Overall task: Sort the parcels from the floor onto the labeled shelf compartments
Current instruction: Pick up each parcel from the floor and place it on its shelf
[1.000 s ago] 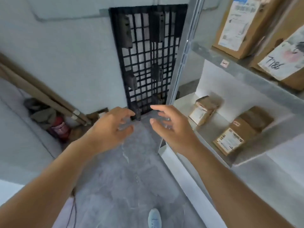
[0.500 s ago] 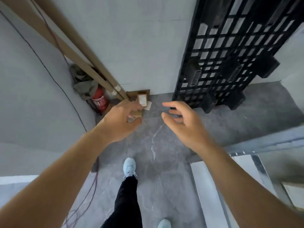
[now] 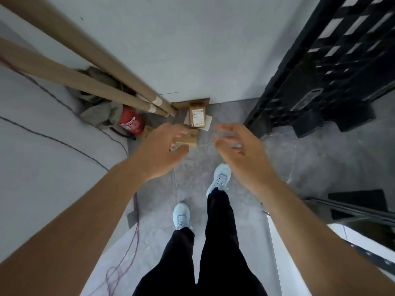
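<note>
By the wall, both hands, left [image 3: 158, 152] and right [image 3: 241, 150], hover empty, fingers apart, above parcels [image 3: 197, 117]; loose cable [image 3: 128, 248] could trip feet.

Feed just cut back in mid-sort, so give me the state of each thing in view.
left hand: reaching down, fingers loosely curved, holding nothing
right hand: reaching down, open, empty
labeled parcel: on floor, label up
small parcel: on floor, partly hidden by left hand
fire extinguisher: lying on floor
black pallet: leaning against wall
</note>
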{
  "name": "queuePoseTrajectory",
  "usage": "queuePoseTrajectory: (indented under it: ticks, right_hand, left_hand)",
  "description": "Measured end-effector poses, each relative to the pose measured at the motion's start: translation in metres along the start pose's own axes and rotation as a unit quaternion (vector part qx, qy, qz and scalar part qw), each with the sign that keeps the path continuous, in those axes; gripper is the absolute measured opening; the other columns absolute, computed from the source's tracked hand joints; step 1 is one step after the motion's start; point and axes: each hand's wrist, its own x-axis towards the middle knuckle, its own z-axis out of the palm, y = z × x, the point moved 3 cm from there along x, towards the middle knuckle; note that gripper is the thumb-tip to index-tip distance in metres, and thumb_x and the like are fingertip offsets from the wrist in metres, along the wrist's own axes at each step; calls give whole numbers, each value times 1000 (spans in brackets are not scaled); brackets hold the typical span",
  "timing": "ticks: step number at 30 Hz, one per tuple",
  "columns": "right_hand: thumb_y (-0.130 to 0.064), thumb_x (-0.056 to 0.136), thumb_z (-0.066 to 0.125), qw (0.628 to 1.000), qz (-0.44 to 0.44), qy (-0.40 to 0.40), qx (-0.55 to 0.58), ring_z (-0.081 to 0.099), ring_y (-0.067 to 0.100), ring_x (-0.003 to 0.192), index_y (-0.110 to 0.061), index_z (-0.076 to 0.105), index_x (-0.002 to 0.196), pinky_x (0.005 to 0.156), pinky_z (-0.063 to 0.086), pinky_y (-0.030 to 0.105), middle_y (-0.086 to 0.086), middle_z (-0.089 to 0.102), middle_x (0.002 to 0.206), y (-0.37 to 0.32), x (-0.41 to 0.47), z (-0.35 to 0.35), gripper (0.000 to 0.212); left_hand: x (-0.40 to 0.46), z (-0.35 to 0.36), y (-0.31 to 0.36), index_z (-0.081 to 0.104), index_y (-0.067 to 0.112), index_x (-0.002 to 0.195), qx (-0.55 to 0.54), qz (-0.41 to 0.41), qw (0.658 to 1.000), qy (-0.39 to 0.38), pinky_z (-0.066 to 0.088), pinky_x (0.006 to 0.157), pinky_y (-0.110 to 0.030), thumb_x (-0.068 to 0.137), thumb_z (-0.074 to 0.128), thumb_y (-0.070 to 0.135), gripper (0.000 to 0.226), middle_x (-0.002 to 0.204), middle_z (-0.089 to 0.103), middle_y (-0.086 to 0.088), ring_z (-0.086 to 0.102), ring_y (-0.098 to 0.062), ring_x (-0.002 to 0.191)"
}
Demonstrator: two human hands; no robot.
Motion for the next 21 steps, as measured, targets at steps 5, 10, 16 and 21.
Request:
queuePoseTrajectory:
  ticks: [5,10,16,21]
  right_hand:
    - [-32,100,65,999,47,-9,21,60,-4,114,-32,63,123,81,46,6,-11,63,129,63,112,14,24]
    - [-27,100,62,994,100,-23,47,58,-16,101,-29,63,124,73,45,4,-12,63,125,134,208,35,24]
    - [-28,99,63,991,132,-15,17,59,-14,99,-27,66,123,76,47,3,-12,65,124,218,299,68,24]
    - [-31,99,63,988,151,-6,-21,60,-9,101,-28,63,123,77,47,8,-10,64,125,314,368,113,25]
  left_hand:
    - [104,17,-40,58,25,140,-8,-67,998,-7,52,92,-27,99,65,28,42,131,60,2,63,-9,109]
    - [202,57,-85,57,26,139,-12,-125,991,-46,56,96,-38,100,62,28,40,128,60,0,64,-14,107]
    - [309,106,-156,56,25,140,-24,-169,983,-68,56,99,-44,100,59,26,39,128,60,0,62,-19,111]
    - [387,170,-236,56,21,140,-32,-175,982,-70,51,85,-29,102,59,21,38,123,60,1,59,-17,111]
